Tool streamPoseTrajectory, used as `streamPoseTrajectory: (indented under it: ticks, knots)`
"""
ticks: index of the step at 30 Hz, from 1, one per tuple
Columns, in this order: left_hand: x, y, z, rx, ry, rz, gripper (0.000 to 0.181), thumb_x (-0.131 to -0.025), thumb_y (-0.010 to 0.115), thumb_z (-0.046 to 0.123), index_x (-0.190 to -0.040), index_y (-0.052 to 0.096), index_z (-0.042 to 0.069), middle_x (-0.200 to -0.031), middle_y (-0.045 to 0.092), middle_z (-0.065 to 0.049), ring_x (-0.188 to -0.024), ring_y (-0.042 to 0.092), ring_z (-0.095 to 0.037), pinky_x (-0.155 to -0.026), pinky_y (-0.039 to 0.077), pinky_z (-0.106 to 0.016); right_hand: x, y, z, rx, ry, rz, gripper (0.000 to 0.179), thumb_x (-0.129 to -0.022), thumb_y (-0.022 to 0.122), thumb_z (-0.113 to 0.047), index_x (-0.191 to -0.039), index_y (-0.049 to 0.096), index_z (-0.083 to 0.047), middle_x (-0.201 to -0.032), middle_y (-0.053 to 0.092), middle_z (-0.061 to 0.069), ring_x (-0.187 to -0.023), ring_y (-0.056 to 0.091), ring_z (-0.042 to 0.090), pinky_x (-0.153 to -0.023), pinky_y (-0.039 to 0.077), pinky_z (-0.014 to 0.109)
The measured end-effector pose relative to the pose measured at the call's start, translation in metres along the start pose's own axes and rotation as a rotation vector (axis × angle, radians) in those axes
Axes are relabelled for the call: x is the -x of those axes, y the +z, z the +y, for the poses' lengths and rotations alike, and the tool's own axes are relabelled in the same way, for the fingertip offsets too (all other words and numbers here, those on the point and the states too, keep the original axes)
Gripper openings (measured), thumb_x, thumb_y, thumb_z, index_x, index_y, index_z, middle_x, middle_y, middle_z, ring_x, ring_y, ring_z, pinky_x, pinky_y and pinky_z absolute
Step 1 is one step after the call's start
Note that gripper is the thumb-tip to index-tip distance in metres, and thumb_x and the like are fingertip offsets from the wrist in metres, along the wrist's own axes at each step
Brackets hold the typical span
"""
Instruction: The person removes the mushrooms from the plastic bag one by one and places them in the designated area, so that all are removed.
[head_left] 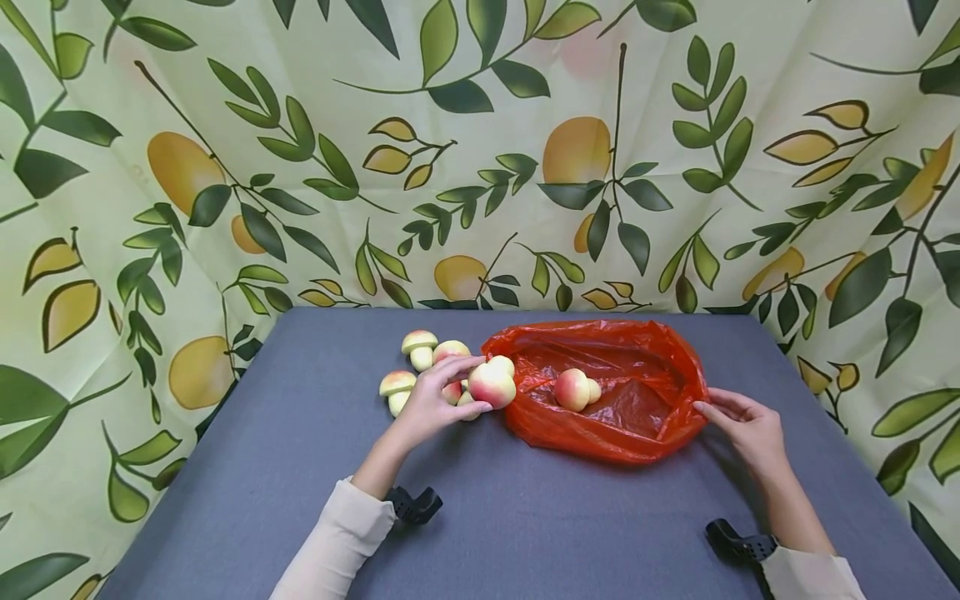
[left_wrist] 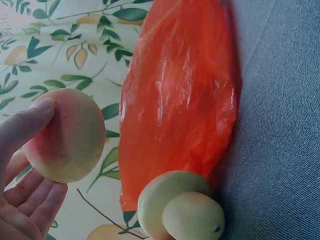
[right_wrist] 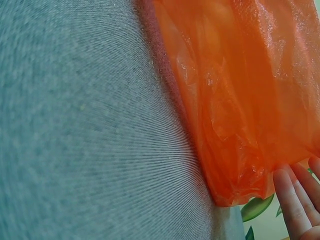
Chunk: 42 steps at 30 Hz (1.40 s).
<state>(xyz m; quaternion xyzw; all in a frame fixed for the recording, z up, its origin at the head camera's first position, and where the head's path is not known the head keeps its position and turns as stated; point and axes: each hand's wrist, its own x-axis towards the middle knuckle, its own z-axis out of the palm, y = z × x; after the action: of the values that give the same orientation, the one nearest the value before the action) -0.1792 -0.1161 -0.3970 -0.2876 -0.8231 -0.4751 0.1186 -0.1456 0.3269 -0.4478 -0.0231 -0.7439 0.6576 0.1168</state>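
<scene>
My left hand (head_left: 438, 396) holds a toy mushroom (head_left: 492, 383), pale yellow with a red blush, between thumb and fingers at the left rim of a red plastic bag (head_left: 600, 446). The left wrist view shows the thumb pressed on the rounded cap of this mushroom (left_wrist: 75, 140). The bag lies with its mouth spread wide, and another mushroom (head_left: 572, 389) rests inside it. At the bag's right edge, my right hand (head_left: 750, 433) pinches the rim; in the right wrist view the fingers (right_wrist: 292, 200) lie against the orange-red plastic, the thumb out of sight.
Several more mushrooms sit left of the bag, among them one (head_left: 419, 346) at the back and one (head_left: 396, 385) at the left; my left hand partly covers others. A grey-blue cloth covers the table (head_left: 570, 533). Behind stands a curtain (head_left: 480, 192) printed with leaves and fruit.
</scene>
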Motion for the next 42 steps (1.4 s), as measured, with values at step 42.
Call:
streamPoseTrajectory:
  ticks: [42]
  knots:
    - [-0.039,0.036,-0.007,0.086,-0.010,-0.033,0.056,-0.074,0.082,0.012,-0.125,0.060,0.002,-0.124,0.063,-0.016,-0.104,0.067,-0.029,-0.092,0.055,-0.043,0.001,-0.005,-0.008,0.039,0.022,-0.016,0.020,-0.086,0.070,-0.009,-0.102,0.074,-0.022,-0.083,0.072,-0.027,-0.076,0.068,-0.008,-0.067,0.053,0.005]
